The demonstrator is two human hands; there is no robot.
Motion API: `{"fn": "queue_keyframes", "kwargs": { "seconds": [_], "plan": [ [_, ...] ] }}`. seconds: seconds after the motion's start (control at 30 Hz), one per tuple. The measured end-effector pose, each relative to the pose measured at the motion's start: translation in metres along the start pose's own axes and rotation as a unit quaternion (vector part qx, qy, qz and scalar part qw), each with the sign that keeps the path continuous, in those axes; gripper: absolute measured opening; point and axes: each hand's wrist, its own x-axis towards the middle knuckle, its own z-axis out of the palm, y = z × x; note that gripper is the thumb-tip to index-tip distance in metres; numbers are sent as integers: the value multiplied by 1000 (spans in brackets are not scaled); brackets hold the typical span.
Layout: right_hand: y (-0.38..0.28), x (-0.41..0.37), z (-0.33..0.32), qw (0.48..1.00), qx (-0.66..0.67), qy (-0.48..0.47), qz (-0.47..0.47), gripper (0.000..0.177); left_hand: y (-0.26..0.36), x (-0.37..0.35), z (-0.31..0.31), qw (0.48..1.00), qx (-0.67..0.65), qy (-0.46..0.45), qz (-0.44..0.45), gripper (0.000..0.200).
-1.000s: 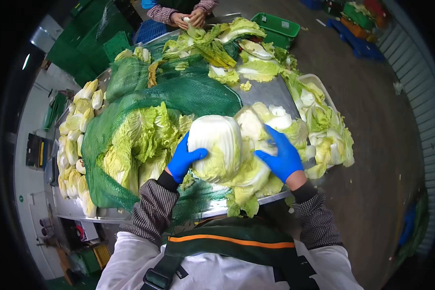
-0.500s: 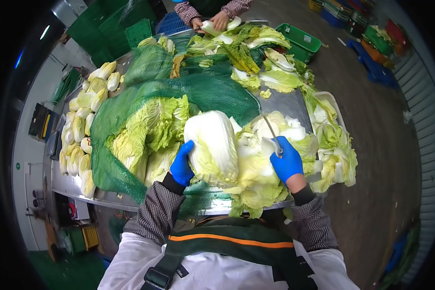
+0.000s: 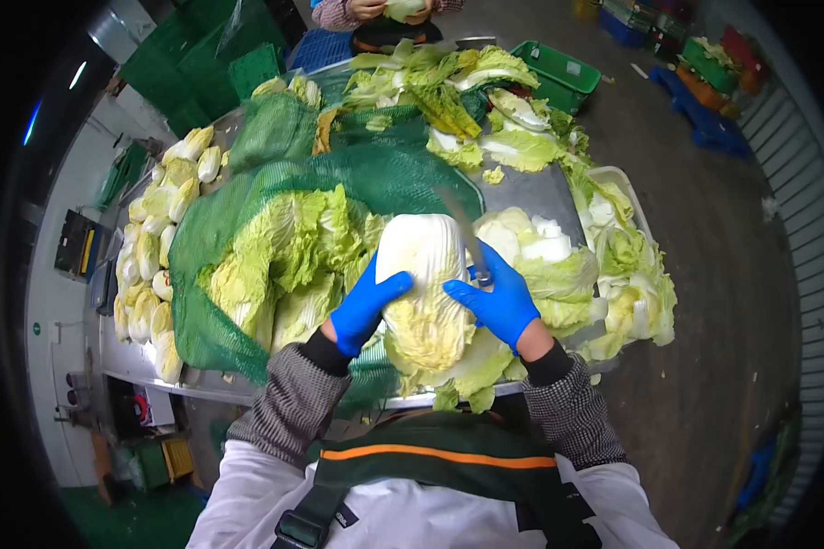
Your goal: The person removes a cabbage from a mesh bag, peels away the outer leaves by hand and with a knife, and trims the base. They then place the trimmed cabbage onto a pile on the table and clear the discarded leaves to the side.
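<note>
Cabbage (image 3: 423, 274) lies at the worktop (image 3: 522, 188) edge between your hands. Your left hand (image 3: 364, 309) has its grip clasped on the left flank. Your right hand (image 3: 496, 302) has its grip clenched on a knife (image 3: 462, 233), blade blurred, against the right flank. A net (image 3: 247, 229) lies just left.

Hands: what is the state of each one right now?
Left hand: closed, gripping the cabbage at its left side.
Right hand: closed on a knife, blade blurred, against the cabbage.

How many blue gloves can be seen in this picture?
2. One covers the left hand, gripping the left side of the cabbage; the other covers the right hand, which holds a knife against its right side. None seems hidden.
</note>
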Motion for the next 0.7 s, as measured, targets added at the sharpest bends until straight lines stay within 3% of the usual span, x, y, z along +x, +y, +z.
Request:
{"fn": "queue_keyframes", "kwargs": {
  "seconds": [0.2,0.27,0.4,0.47,0.53,0.57,0.63,0.67,0.7],
  "plan": [
    [-13,-8,9,984,-175,8,-26,67,-29,-17,-6,989,-131,31,-53,75],
    [-9,-7,8,975,-216,47,12,65,-28,-22,-8,986,-154,42,-55,74],
    [43,14,-15,973,-209,83,57,65,-29,-33,-17,931,-355,46,-75,70],
    [38,12,-18,950,-294,94,44,66,-27,-34,-14,885,-459,41,-69,69],
    [22,9,-20,946,-305,105,45,65,-22,-27,-6,883,-467,36,-26,74],
    [4,4,-18,959,-254,124,-7,66,-16,-25,-1,876,-481,20,-13,75],
    [-29,-1,-16,993,-66,27,93,69,-13,-15,2,854,-518,-44,24,80],
    [-36,-3,-13,989,31,-21,141,71,-12,-12,3,885,-465,-10,14,80],
    [-33,-3,-6,994,21,-53,95,75,-10,-9,6,912,-410,23,3,81]
  ]
}}
